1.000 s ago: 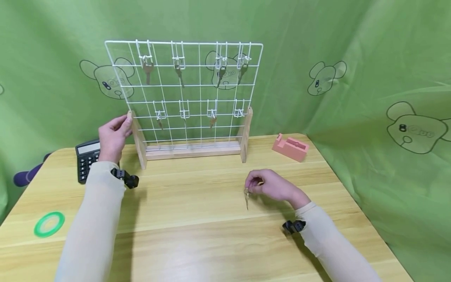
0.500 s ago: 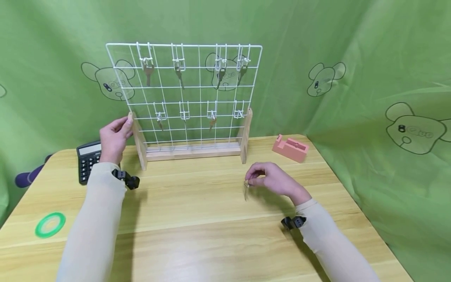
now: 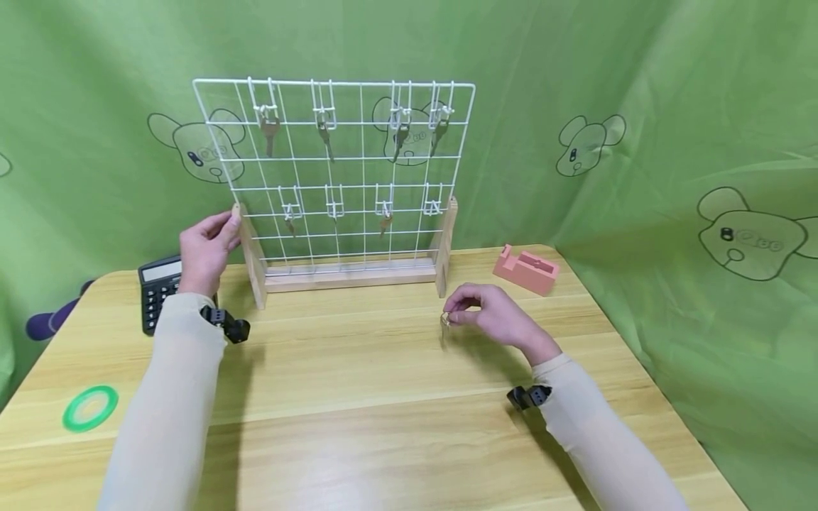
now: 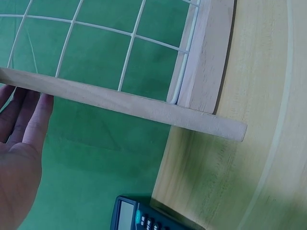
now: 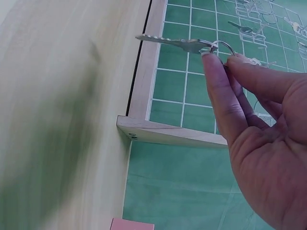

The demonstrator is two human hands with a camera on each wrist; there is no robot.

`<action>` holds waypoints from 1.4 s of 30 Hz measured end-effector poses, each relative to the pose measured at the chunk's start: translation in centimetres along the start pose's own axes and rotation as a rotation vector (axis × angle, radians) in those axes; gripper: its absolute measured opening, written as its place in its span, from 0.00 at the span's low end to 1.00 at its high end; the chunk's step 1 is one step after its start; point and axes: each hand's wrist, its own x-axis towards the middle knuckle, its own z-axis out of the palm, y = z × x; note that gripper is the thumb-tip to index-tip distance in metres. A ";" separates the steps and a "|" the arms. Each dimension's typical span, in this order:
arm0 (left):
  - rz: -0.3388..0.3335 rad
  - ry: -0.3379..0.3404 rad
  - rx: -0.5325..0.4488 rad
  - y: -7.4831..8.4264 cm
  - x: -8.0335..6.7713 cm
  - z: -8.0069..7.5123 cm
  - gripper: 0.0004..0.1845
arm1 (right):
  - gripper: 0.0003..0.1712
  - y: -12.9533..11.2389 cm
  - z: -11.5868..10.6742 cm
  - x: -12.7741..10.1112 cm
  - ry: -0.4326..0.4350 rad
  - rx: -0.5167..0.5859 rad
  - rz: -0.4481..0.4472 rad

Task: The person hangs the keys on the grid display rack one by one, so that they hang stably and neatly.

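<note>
A white wire grid rack (image 3: 363, 158) with wooden legs stands at the back of the table. Keys hang on several of its hooks; the lower right hook (image 3: 432, 207) shows no key. My left hand (image 3: 206, 250) grips the top of the rack's left wooden upright (image 3: 251, 255); in the left wrist view its fingers (image 4: 36, 124) reach behind the wood. My right hand (image 3: 495, 314) pinches a metal ring (image 5: 225, 46) between thumb and fingertips. From it a silver key (image 5: 187, 44) dangles above the table, in front of the rack's right leg (image 3: 445, 248).
A black calculator (image 3: 153, 301) lies by the left forearm, partly covered by the hand. Nearer is a green tape roll (image 3: 90, 409). A pink tape dispenser (image 3: 526, 271) sits at the back right. Green curtain (image 3: 524, 64) hangs behind and beside the wooden table (image 3: 358, 369).
My right hand has risen and moved slightly away toward the rack, carrying the key with it. The left hand stays at the rack's left upright.
</note>
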 end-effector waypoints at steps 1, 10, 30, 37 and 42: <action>-0.001 -0.001 0.002 0.0 0.0 0.0 0.27 | 0.05 -0.5 -0.1 -0.1 0.002 0.000 0.001; -0.016 -0.007 -0.002 0.1 -0.2 0.0 0.27 | 0.07 0.5 -0.7 1.3 0.051 -0.015 0.000; 0.007 -0.001 -0.009 0.0 0.1 0.0 0.26 | 0.07 0.3 -2.4 4.5 0.203 0.024 0.010; 0.012 0.005 -0.017 0.1 0.1 0.1 0.26 | 0.09 0.2 -2.8 5.1 0.286 0.101 0.070; 0.005 0.009 -0.010 -0.1 0.0 0.1 0.26 | 0.10 0.3 -3.0 5.5 0.305 0.128 0.074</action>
